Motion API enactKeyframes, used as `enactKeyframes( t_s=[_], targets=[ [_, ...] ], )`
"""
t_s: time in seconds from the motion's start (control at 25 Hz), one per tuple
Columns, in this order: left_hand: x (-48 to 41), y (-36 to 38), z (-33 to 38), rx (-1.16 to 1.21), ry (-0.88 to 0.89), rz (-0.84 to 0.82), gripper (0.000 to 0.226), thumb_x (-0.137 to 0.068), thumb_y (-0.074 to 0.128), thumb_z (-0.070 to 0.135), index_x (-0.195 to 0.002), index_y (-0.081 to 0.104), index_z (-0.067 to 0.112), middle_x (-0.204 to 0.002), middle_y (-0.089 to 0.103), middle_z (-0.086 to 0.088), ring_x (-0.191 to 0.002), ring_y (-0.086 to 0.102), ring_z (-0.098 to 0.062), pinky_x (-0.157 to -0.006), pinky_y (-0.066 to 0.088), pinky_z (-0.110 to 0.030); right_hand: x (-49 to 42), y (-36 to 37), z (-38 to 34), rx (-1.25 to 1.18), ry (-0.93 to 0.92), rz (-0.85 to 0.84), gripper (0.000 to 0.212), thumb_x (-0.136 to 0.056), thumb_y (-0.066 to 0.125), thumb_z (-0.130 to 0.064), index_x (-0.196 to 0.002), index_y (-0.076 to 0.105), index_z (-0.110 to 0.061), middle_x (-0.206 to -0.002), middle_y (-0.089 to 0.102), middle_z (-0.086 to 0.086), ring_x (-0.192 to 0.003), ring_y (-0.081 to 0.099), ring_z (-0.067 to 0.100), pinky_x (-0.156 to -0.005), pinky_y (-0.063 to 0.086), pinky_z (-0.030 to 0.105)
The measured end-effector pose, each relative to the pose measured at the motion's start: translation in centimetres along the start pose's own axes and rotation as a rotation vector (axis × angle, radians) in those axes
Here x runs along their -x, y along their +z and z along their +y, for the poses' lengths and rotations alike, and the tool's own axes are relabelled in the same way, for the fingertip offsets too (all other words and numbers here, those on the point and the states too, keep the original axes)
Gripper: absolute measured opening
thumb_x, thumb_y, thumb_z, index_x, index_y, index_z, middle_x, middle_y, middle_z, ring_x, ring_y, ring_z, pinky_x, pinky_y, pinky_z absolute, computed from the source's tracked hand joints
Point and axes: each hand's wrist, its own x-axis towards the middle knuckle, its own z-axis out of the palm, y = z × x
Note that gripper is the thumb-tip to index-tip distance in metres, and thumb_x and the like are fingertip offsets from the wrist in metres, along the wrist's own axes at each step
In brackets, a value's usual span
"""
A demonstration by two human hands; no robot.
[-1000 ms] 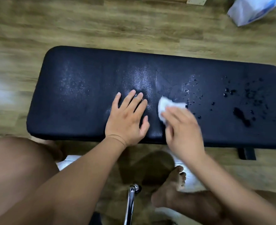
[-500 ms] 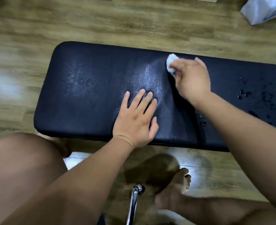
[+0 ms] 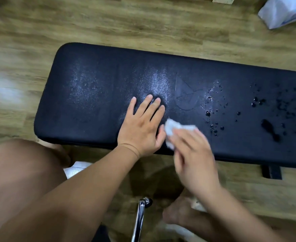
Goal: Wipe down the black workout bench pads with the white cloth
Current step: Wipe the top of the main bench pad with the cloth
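Note:
The long black bench pad (image 3: 91,95) lies across the view on a wood floor. My left hand (image 3: 142,126) rests flat on its near middle, fingers spread, holding nothing. Just to its right, my right hand (image 3: 194,154) grips the crumpled white cloth (image 3: 172,131) at the pad's near edge; the hand is motion-blurred and covers part of the cloth. Water droplets (image 3: 215,126) and a larger dark wet patch (image 3: 270,130) sit on the pad's right half. An embossed logo (image 3: 187,96) shows at the pad's centre.
A white plastic bag (image 3: 283,11) lies on the floor at the top right. A chrome tube (image 3: 140,219) stands below the bench between my legs. My bare knee (image 3: 21,172) fills the lower left and a foot (image 3: 184,213) rests at the lower middle. A black bench foot (image 3: 272,172) shows under the right side.
My right hand with the cloth swept from the pad's near edge to its far edge and has come back to the near edge. The left hand stayed flat in place.

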Motion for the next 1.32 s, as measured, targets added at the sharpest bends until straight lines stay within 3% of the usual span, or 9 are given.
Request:
enactKeyframes(
  t_s=[0.12,0.24,0.4,0.6,0.8,0.96,1.08,1.2,1.32],
  targets=[
    [0.1,0.1,0.0,0.027,0.001,0.019,0.054,-0.086,0.046,0.033,-0.130,0.059,0.006,-0.143,0.053,-0.012,-0.137,0.043,-0.032,-0.113,0.027,-0.061,3.1,0.2,-0.3,0.007,0.012,-0.012,0.035,-0.072,0.067,0.005,-0.101,0.071,-0.015,-0.113,0.066,0.001,-0.108,0.060,0.022,-0.108,0.036,0.045],
    [0.1,0.2,0.0,0.036,0.005,0.015,0.054,-0.087,0.046,0.034,-0.130,0.059,0.006,-0.143,0.053,-0.012,-0.138,0.042,-0.032,-0.112,0.027,-0.061,-1.1,0.1,1.1,0.017,0.011,0.027,0.028,-0.078,0.060,-0.001,-0.100,0.072,-0.015,-0.109,0.067,0.002,-0.103,0.062,0.024,-0.106,0.037,0.047],
    [0.2,0.2,-0.1,0.035,0.000,0.010,0.054,-0.085,0.048,0.034,-0.131,0.059,0.007,-0.143,0.053,-0.011,-0.138,0.043,-0.032,-0.112,0.027,-0.060,-12.5,-0.5,4.1,0.060,0.069,0.059,0.030,-0.078,0.051,-0.003,-0.095,0.073,-0.014,-0.101,0.071,0.010,-0.093,0.065,0.035,-0.088,0.051,0.045],
    [0.0,0.0,-0.2,0.044,0.005,-0.017,0.053,-0.084,0.049,0.033,-0.130,0.061,0.008,-0.142,0.055,-0.011,-0.136,0.045,-0.032,-0.112,0.027,-0.060,-24.4,0.4,5.7,0.168,0.268,-0.061,0.030,-0.085,0.048,-0.009,-0.103,0.068,-0.023,-0.103,0.068,0.011,-0.097,0.063,0.034,-0.078,0.048,0.033],
    [0.1,-0.6,-0.4,0.136,-0.030,0.035,0.045,-0.088,0.048,0.032,-0.122,0.064,0.008,-0.133,0.061,-0.008,-0.129,0.052,-0.028,-0.112,0.030,-0.056,-13.9,0.8,2.6,0.131,0.078,0.097,0.029,-0.082,0.050,-0.006,-0.104,0.068,-0.014,-0.105,0.066,0.009,-0.099,0.057,0.035,-0.077,0.045,0.034],
    [0.4,-2.4,-1.3,0.409,-0.028,0.153,0.029,-0.089,0.050,0.022,-0.109,0.066,0.006,-0.114,0.064,-0.008,-0.113,0.059,-0.029,-0.112,0.030,-0.057,-0.2,0.2,-1.4,0.019,-0.114,-0.054,0.036,-0.074,0.064,0.003,-0.107,0.068,-0.009,-0.113,0.064,0.007,-0.101,0.057,0.028,-0.089,0.050,0.036],
    [2.8,-3.9,-3.4,0.144,0.165,0.001,0.034,-0.084,0.056,0.028,-0.112,0.065,0.010,-0.121,0.061,-0.009,-0.123,0.053,-0.031,-0.112,0.022,-0.065,-1.5,-0.3,-0.3,0.012,-0.237,-0.122,0.032,-0.077,0.069,0.005,-0.105,0.069,-0.011,-0.115,0.065,0.008,-0.103,0.061,0.031,-0.086,0.054,0.037],
    [4.7,-5.0,-6.0,0.023,0.095,-0.184,0.052,-0.083,0.048,0.044,-0.124,0.059,0.014,-0.132,0.056,-0.013,-0.126,0.048,-0.036,-0.110,0.030,-0.063,-10.3,0.0,1.5,0.056,-0.193,-0.070,0.025,-0.078,0.067,0.002,-0.099,0.072,-0.011,-0.110,0.069,0.012,-0.095,0.065,0.036,-0.079,0.057,0.040],
    [4.7,-5.3,-7.2,-0.003,0.108,-0.259,0.054,-0.085,0.047,0.049,-0.125,0.061,0.016,-0.134,0.058,-0.013,-0.122,0.051,-0.036,-0.103,0.041,-0.053,-20.7,1.1,3.2,0.153,-0.080,-0.115,0.021,-0.079,0.056,-0.003,-0.087,0.067,-0.018,-0.087,0.068,0.010,-0.084,0.067,0.033,-0.070,0.051,0.032]
  ],
)
